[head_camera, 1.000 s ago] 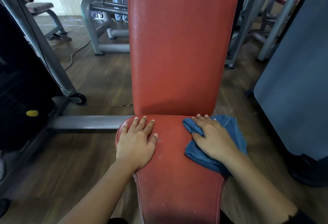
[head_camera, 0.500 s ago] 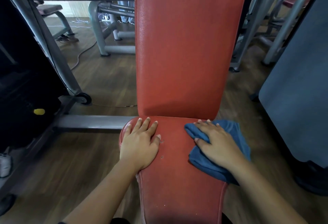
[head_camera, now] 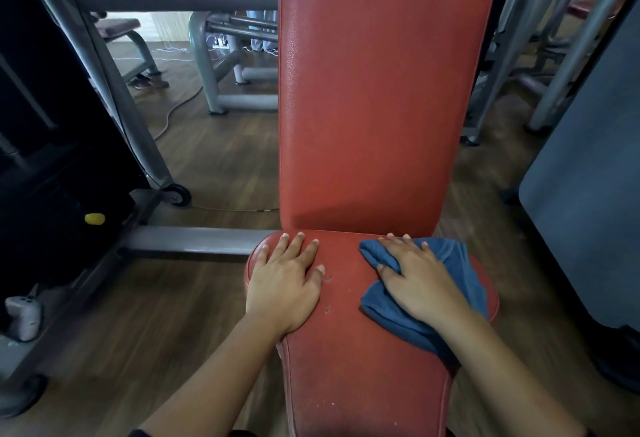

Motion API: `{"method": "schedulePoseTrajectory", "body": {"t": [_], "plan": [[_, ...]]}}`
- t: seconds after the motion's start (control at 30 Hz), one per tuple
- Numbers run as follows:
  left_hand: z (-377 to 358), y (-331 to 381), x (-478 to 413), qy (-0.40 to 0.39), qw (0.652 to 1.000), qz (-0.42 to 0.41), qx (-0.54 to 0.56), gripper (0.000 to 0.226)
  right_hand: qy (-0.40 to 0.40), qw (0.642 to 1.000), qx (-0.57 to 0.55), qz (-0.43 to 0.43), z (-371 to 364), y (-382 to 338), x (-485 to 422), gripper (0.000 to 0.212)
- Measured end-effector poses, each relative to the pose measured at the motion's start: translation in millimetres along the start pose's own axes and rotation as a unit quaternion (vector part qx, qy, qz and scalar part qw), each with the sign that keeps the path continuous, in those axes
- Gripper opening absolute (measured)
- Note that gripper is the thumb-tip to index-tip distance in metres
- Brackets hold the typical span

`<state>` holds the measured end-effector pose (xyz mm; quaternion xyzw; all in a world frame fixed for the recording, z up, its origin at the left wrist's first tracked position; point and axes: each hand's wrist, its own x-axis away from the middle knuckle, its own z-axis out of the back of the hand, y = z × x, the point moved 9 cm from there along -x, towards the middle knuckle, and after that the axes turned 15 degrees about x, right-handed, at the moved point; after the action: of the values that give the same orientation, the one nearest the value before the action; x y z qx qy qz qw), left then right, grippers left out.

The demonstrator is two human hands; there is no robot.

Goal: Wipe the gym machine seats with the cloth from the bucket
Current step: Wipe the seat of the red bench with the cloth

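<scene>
Pressing down on the blue cloth point(head_camera: 464, 274), the right grip point(head_camera: 419, 281) lay spread flat, its fingers nearly straight and its thumb against a fold, clasping nothing. The cloth sat bunched on the right side of the red seat point(head_camera: 353, 367), near its back edge, just below the upright backrest point(head_camera: 377, 90). The left grip point(head_camera: 284, 284) rested palm down with fingers loosely spread on the seat's left side, apart from the cloth.

seat point(head_camera: 349, 315) middle and front bare, backrest point(head_camera: 381, 90) blocking ahead, frame bar point(head_camera: 194, 240) low left, grey panel point(head_camera: 588, 211) right
</scene>
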<state>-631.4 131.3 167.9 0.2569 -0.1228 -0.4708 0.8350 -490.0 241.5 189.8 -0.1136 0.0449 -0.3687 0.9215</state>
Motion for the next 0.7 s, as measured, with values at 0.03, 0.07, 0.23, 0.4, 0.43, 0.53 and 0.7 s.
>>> {"method": "schedulePoseTrajectory", "body": {"t": [0.03,0.07,0.23,0.4,0.43,0.53,0.7], "plan": [[0.3,-0.2,0.5,0.003,1.000,0.000,0.012,0.052,-0.004,1.000,0.002,0.003,-0.2,-4.1,1.9,0.051],[1.5,0.2,1.2,0.008,1.000,-0.001,0.030,0.053,-0.009,1.000,0.003,0.007,-0.9,-9.2,3.6,0.052],[9.6,-1.0,5.1,0.042,0.990,0.005,0.133,0.067,-0.019,0.999,-0.001,0.045,-10.0,-46.5,10.2,0.053],[12.0,0.1,3.7,0.049,0.993,-0.006,0.110,0.070,-0.054,0.996,-0.009,0.072,-11.8,-58.7,15.3,0.058],[13.0,0.3,3.8,0.052,0.992,-0.007,0.114,0.070,-0.077,0.994,-0.037,0.075,-8.7,-54.1,17.7,0.063],[13.4,-0.5,4.8,0.048,0.991,-0.001,0.128,0.067,-0.066,0.988,-0.135,0.043,20.9,-21.0,23.7,0.072],[18.8,3.0,3.7,0.011,0.976,0.040,0.214,0.072,-0.020,0.998,-0.035,-0.057,22.3,61.6,26.3,0.053]]}}
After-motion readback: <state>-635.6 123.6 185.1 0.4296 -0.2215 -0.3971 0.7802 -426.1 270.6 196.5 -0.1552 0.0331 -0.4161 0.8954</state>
